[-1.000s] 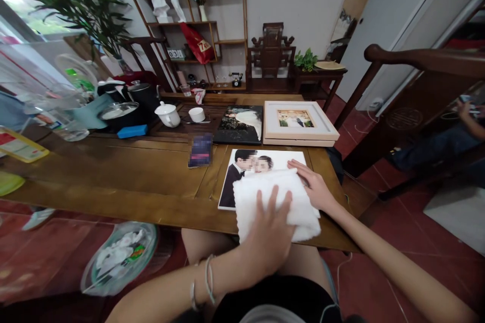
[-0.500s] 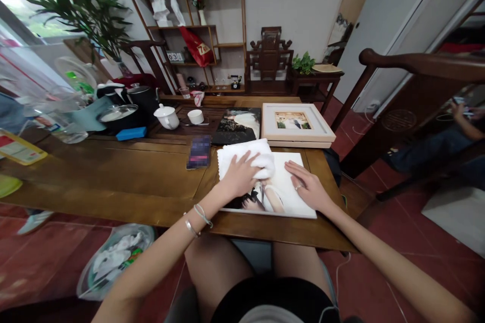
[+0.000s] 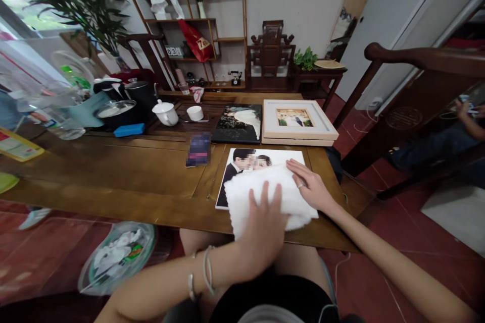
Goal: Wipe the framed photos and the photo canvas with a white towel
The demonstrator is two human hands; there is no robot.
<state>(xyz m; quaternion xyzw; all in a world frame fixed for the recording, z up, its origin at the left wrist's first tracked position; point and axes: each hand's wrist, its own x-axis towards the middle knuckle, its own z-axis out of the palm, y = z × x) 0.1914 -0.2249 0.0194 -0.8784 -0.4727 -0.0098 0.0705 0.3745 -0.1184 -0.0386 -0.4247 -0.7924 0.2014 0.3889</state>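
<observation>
A white cloth [image 3: 261, 194] with a scalloped edge lies over the lower right part of a photo panel [image 3: 224, 194] that shows a couple. My left hand [image 3: 265, 227] presses on the cloth from above, its fingers stretched out and slightly blurred by motion. Two bracelets circle that wrist. Flat at the panel's right side rests my right hand [image 3: 312, 186], fingers extended, a ring on one of them, touching the panel and the cloth's edge. The cloth hides much of the panel's lower half.
Behind the panel lie a dark photo panel [image 3: 238, 123] and stacked framed pictures [image 3: 322, 123]. A phone [image 3: 198, 150], white teapot [image 3: 165, 112], cup [image 3: 195, 113] and blue sponge [image 3: 129, 130] are to the left. A lined bin [image 3: 146, 257] stands below the wooden table [image 3: 151, 181].
My left hand has dragged the cloth from the panel's upper left down to its lower right, uncovering the couple's heads. My right hand has stayed nearly in place.
</observation>
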